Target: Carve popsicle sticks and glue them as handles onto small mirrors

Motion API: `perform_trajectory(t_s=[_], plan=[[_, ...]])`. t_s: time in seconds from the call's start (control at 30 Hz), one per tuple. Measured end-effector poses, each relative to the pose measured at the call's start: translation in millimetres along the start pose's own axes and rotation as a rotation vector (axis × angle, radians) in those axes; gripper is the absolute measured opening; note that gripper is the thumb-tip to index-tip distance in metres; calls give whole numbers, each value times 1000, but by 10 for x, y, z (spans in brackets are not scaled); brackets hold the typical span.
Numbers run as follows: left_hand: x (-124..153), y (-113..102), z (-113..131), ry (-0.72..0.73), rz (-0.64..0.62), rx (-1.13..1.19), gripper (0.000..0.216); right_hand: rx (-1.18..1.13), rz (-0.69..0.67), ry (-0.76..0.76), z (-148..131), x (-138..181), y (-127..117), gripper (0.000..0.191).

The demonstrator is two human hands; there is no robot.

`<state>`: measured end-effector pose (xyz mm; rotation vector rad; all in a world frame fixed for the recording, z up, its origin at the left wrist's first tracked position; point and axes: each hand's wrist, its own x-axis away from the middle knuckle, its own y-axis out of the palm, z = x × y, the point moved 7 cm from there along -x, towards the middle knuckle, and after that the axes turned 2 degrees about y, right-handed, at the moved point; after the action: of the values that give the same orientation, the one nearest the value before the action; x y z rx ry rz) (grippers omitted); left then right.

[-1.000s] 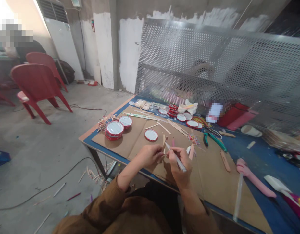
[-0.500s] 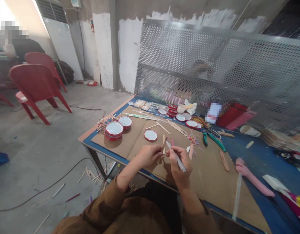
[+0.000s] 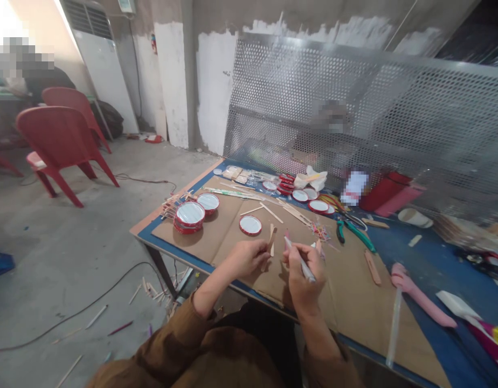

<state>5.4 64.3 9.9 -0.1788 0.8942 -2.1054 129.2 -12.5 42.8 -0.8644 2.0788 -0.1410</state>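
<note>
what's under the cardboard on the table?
A blue tabletop shows past the edges of the cardboard, so the sheet appears to lie on it. Anything beneath the rest of the sheet is covered and can't be seen.

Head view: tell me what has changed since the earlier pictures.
The right hand has moved right, away from the left hand, carrying the white pen with it. Nothing was newly grasped or let go. The left hand still holds its wooden stick, and the red-rimmed disc nearest the hands lies as before.
</note>
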Motion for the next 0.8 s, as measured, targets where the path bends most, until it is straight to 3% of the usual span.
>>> perform_trajectory(t_s=[0.1, 0.27, 0.47, 0.8], plan=[[0, -4, -2, 2, 8, -3, 15, -65, 9, 20, 10, 12, -19, 10], [3, -7, 2, 31, 26, 14, 16, -136, -96, -27, -38, 63, 44, 12], [-2, -2, -13, 39, 30, -7, 15, -131, -182, -57, -88, 82, 98, 14], [3, -21, 6, 30, 28, -21, 15, -18, -191, -130, -116, 67, 131, 12]])
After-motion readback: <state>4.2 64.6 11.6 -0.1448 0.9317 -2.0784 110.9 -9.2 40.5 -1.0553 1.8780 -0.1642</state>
